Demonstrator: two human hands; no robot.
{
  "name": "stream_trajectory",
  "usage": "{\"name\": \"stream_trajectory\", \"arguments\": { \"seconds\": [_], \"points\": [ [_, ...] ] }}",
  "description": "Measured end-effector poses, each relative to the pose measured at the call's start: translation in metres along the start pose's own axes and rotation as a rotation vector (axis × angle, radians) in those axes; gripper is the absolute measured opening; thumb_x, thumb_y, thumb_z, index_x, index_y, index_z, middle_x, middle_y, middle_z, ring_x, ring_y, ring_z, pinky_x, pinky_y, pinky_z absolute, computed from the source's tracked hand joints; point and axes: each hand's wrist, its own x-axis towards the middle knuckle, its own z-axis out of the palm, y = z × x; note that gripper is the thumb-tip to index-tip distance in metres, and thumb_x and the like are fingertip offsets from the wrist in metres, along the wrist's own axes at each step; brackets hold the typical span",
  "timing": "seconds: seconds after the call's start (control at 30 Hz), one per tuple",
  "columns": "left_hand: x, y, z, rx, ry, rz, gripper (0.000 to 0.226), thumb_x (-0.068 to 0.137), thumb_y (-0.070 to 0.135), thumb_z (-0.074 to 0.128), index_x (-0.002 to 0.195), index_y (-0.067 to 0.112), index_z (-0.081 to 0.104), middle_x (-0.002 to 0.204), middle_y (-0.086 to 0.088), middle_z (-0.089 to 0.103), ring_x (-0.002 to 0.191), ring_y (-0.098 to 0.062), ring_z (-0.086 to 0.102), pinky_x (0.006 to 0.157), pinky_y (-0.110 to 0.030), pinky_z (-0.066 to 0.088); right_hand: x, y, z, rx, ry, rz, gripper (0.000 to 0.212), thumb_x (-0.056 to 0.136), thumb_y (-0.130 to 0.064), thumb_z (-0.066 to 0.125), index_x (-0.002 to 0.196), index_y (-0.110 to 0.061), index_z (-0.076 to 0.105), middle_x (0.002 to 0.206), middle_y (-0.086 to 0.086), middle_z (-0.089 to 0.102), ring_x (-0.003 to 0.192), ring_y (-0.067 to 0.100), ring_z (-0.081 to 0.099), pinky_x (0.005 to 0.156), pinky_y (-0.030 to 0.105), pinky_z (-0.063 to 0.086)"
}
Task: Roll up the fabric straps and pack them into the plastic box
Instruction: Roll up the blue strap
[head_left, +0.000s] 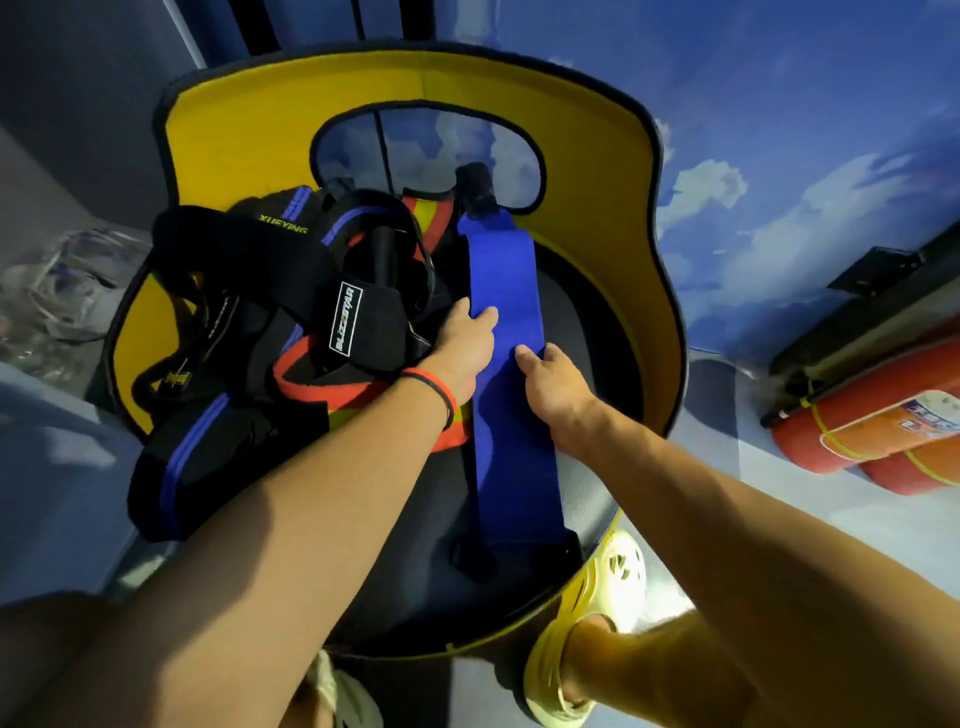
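blue strap (511, 415) flat on chair (587, 312) seat, back to front edge | left hand (462, 345), right hand (556, 384): each grip pinches a side edge | step: straightening | next: roll tightly from one end | box (67, 291) left of chair

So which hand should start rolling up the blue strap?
Probably the right hand: it holds the blue strap lower down, closer to the near end. The left hand sits farther up, its arm crossing the pile of black straps.
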Motion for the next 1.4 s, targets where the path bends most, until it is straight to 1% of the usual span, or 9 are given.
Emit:
{"name": "stream_trajectory", "arguments": {
  "seconds": [0.17,0.3,0.47,0.6,0.73,0.9,1.0,1.2,1.4],
  "points": [
    [-0.033,-0.016,-0.032,0.128,-0.046,0.054,0.060,0.096,0.016,0.066,0.150,0.020,0.040,0.120,0.001,0.068,0.109,-0.018,0.066,0.099,-0.040,0.054,-0.011,0.003,0.003,0.008,0.090,-0.091,0.022,0.103,-0.037,0.057,0.107,-0.019,0.068,0.102,-0.001,0.073,0.095,0.020,0.070,0.092,0.043,0.058],
    [-0.048,-0.026,-0.043,0.121,-0.036,0.148,0.046,0.093,0.009,0.069,0.133,0.026,0.056,0.110,-0.002,0.066,0.096,-0.015,0.067,0.077,-0.027,0.057,-0.024,0.001,-0.008,-0.225,0.068,-0.090,0.022,0.100,-0.038,0.062,0.104,-0.016,0.066,0.108,0.005,0.072,0.096,0.022,0.068,0.089,0.042,0.059],
    [-0.049,-0.027,-0.024,0.064,0.041,0.169,0.039,0.097,0.014,0.063,0.132,0.023,0.048,0.106,-0.002,0.068,0.098,-0.025,0.069,0.078,-0.038,0.059,-0.056,0.020,-0.032,-0.271,-0.129,0.080,0.006,0.101,-0.014,0.063,0.106,-0.014,0.061,0.094,0.006,0.065,0.081,0.018,0.064,0.055,0.029,0.060],
    [-0.065,-0.034,-0.049,0.469,-0.093,0.359,0.044,0.100,0.024,0.058,0.142,0.023,0.043,0.095,0.002,0.063,0.084,-0.014,0.062,0.074,-0.026,0.050,-0.060,0.039,-0.041,-0.187,-0.134,0.027,0.012,0.098,-0.013,0.066,0.108,-0.007,0.065,0.098,0.010,0.065,0.078,0.014,0.061,0.051,0.024,0.056],
    [-0.091,-0.052,-0.100,0.836,-0.204,0.509,0.026,0.093,0.023,0.067,0.113,0.031,0.052,0.084,0.008,0.056,0.074,-0.009,0.057,0.074,-0.033,0.051,-0.058,0.046,-0.037,-0.145,-0.099,-0.023,0.016,0.097,-0.015,0.069,0.110,-0.007,0.065,0.105,0.011,0.069,0.084,0.017,0.064,0.055,0.027,0.057],
    [-0.126,-0.057,-0.133,1.382,-0.193,0.623,0.005,0.101,0.029,0.046,0.096,0.029,0.047,0.092,0.006,0.055,0.088,-0.023,0.056,0.078,-0.044,0.049,-0.058,0.052,-0.030,-0.589,0.042,-0.309,0.025,0.091,-0.031,0.075,0.107,-0.015,0.064,0.099,0.003,0.069,0.083,0.026,0.068,0.074,0.041,0.060],
    [-0.141,-0.065,-0.136,1.311,-0.133,0.629,0.007,0.099,0.025,0.051,0.104,0.029,0.053,0.095,0.006,0.055,0.098,-0.018,0.050,0.087,-0.040,0.049,-0.066,0.057,-0.031,-0.749,0.096,-0.464,0.041,0.089,-0.037,0.075,0.117,-0.017,0.055,0.099,-0.003,0.055,0.088,0.022,0.054,0.072,0.031,0.042],
    [-0.174,-0.068,-0.135,1.216,-0.236,0.646,0.024,0.099,0.022,0.056,0.121,0.028,0.063,0.129,0.017,0.054,0.116,-0.006,0.054,0.099,-0.028,0.047,-0.090,0.055,-0.049,-1.025,-0.224,-0.774,0.022,0.093,-0.042,0.068,0.109,-0.027,0.069,0.106,-0.011,0.050,0.091,0.011,0.054,0.071,0.019,0.042],
    [-0.195,-0.063,-0.110,1.080,-0.270,0.637,0.014,0.095,0.037,0.063,0.101,0.028,0.073,0.103,0.012,0.066,0.087,-0.006,0.062,0.076,-0.027,0.053,-0.113,0.067,-0.046,-1.139,-0.430,-0.827,0.039,0.091,-0.047,0.067,0.120,-0.022,0.069,0.117,-0.001,0.058,0.104,0.017,0.055,0.088,0.031,0.050]
  ]
}}
